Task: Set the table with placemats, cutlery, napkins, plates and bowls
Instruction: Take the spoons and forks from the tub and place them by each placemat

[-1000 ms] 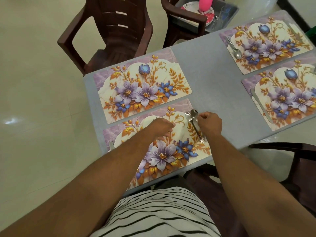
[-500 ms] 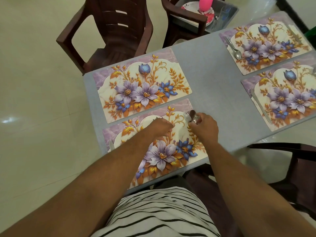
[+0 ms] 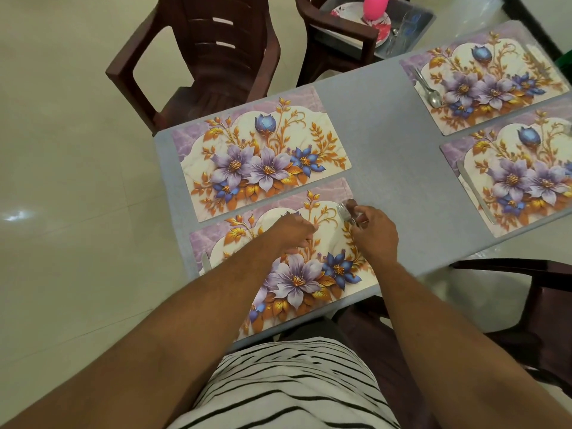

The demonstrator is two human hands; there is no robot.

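Four floral placemats lie on the grey table [image 3: 380, 144]. Over the nearest placemat [image 3: 309, 274] my right hand [image 3: 373, 235] grips a spoon and fork [image 3: 346, 210], whose heads stick out past my fingers at the mat's right end. My left hand [image 3: 291, 232] rests on the middle of the same mat with its fingers curled, holding nothing that I can see. A knife tip [image 3: 205, 261] shows at this mat's left edge. The far left placemat [image 3: 260, 156] is bare. A spoon [image 3: 430, 91] lies on the far right placemat [image 3: 483, 78]. A knife [image 3: 473, 193] lies on the near right placemat [image 3: 523, 178].
Brown plastic chairs stand at the far side [image 3: 213, 57] and to my right [image 3: 526, 298]. A grey tub [image 3: 424, 18] on another chair holds patterned plates [image 3: 383, 29], a pink cup [image 3: 375, 6] and glasses. The table's edge runs close to my striped shirt.
My right hand has closed round the spoon and fork, lifted their handles off the mat and shifted slightly left. My left hand has stayed on the mat.
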